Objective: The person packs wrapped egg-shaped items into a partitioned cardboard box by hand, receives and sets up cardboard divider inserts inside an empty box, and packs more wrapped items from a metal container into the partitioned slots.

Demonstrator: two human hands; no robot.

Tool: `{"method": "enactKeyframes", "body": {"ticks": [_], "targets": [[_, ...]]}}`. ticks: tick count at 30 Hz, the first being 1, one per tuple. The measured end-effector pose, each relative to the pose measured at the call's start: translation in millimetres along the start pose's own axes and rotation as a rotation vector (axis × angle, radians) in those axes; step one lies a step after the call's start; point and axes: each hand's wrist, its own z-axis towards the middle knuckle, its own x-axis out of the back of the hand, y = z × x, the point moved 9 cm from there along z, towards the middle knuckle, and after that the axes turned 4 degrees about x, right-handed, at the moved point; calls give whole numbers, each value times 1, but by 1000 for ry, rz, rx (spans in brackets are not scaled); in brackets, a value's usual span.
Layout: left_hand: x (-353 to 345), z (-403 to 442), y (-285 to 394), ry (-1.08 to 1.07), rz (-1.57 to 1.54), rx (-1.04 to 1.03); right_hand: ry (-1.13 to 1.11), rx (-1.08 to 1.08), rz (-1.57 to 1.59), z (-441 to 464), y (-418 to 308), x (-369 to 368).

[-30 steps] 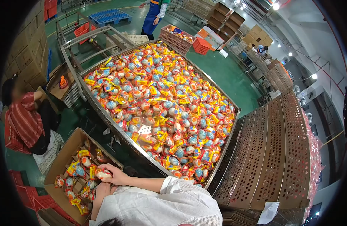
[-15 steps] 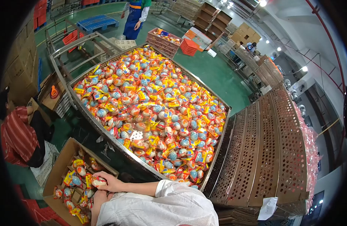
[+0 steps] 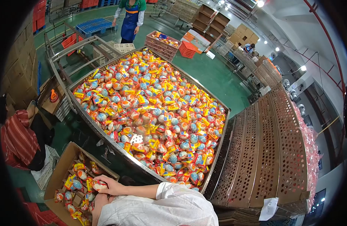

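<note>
My right hand (image 3: 108, 185) reaches over an open cardboard box (image 3: 54, 171) at the lower left, its fingers closed round a wrapped ball (image 3: 100, 185) with a white and red surface. Just below it, close to the box's near side, is my left hand (image 3: 99, 202); its fingers are mostly hidden, so I cannot see whether it holds anything. Inside the box lie several more wrapped balls (image 3: 77, 184) with yellow and red packaging, among cardboard dividers. A large metal-framed bin (image 3: 118, 149) beside the box is heaped with the same wrapped balls (image 3: 158, 113).
Stacked brown perforated sheets (image 3: 262, 147) stand right of the bin. A seated person in a striped red top (image 3: 19, 133) is at left; a person in a blue apron (image 3: 130, 26) stands beyond the bin. Behind it sits a pink crate (image 3: 161, 47).
The view has tilted slightly upward, so more of the standing person shows. That person's arm now hangs away from the body. My right hand keeps its grip on the wrapped ball.
</note>
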Motion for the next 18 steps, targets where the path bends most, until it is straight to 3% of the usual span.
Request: {"method": "enactKeyframes", "body": {"ticks": [13,14,16,17,18], "targets": [[-3,-17,-7,48,-7,-53,23,-29,-76,-1,-1,2],[-4,-23,-6,63,-4,-70,65,78,-97,1,0,3],[0,-37,-10,124,-13,-78,-36,-81,-18,3,4,-4],[7,-45,-14,183,-23,-79,-89,-38,-137,7,-2,-5],[12,-54,-17,245,-29,-99,-97,-3,-41,8,9,-9]]}}
